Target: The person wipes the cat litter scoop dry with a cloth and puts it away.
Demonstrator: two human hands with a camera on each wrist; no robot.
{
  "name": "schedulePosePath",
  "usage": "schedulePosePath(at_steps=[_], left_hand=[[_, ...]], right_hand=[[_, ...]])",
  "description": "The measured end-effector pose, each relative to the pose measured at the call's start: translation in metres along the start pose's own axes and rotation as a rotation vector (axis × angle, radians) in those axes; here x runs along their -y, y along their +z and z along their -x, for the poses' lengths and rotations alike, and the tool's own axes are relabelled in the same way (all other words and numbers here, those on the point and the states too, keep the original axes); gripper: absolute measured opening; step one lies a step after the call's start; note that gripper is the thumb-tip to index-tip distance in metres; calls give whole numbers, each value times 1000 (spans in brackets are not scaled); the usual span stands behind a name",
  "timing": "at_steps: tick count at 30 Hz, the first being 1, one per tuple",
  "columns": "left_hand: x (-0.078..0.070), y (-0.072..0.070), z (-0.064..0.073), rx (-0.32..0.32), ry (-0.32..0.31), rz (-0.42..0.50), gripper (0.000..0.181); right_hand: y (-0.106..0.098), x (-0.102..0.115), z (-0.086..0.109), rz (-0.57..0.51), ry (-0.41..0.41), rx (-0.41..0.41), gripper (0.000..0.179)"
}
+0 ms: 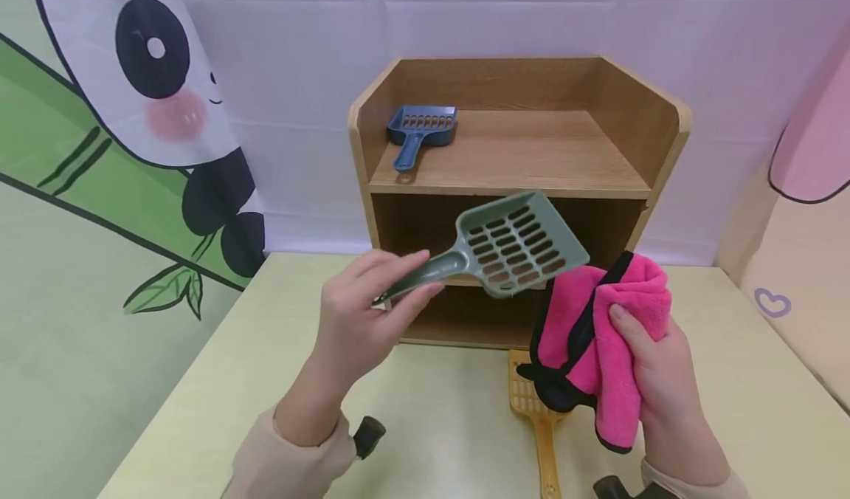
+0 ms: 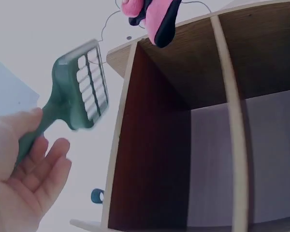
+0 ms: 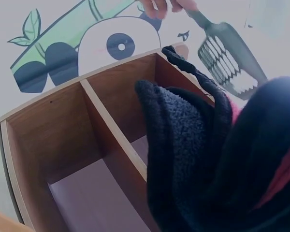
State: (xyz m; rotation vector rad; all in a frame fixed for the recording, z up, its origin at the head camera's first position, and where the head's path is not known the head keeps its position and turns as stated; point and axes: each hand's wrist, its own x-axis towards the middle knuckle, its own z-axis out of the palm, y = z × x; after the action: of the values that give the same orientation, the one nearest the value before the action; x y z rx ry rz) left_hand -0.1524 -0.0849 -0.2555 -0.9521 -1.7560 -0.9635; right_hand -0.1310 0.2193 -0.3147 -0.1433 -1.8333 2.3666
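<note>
My left hand [image 1: 361, 318] grips a green slotted litter scoop [image 1: 458, 261] by its handle, in the air before the shelf unit. Its slotted head points right, tilted toward the cloth. In the left wrist view the thumb lies along the scoop's handle [image 2: 50, 111]. Held in my right hand [image 1: 664, 370] is a bunched pink cloth [image 1: 617, 351] with black edging. The cloth's dark folds [image 3: 193, 145] fill much of the right wrist view and hide the hand's fingers there. Below the cloth a yellow slotted scoop [image 1: 546, 447] lies on the table, partly covered in view.
A wooden shelf unit [image 1: 518, 152] stands at the table's back. On its top, at the left, rests a blue slotted scoop [image 1: 412, 141]. Two lower compartments face me, partly hidden by the green scoop and cloth. The pale table [image 1: 425, 418] reaches to a printed backdrop [image 1: 299, 115].
</note>
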Motion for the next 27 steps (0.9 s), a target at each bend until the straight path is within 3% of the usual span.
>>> schedulePosePath(at_steps=[3,6,14,17,20,23,27], left_hand=[[0,7,-19,-52,1,-105,30],[1,14,-33,-85,-46,-191,29],[0,32,-58,-93,-166,-426,30],[-4,36,-64,-19,-228,-417,39],[-8,36,-60,64,-257,-314,51],[-13,32,-47,86,-206,-212,55],[-17,25,-33,33,-3,-183,41]], right_hand=[[1,0,3,-10,-5,13,28],[4,0,6,3,9,25,28],[9,0,13,16,8,53,30],[12,0,15,21,18,60,31],[13,-1,19,16,16,62,32],[15,-3,23,9,3,63,32],[16,-5,28,10,-26,62,31]])
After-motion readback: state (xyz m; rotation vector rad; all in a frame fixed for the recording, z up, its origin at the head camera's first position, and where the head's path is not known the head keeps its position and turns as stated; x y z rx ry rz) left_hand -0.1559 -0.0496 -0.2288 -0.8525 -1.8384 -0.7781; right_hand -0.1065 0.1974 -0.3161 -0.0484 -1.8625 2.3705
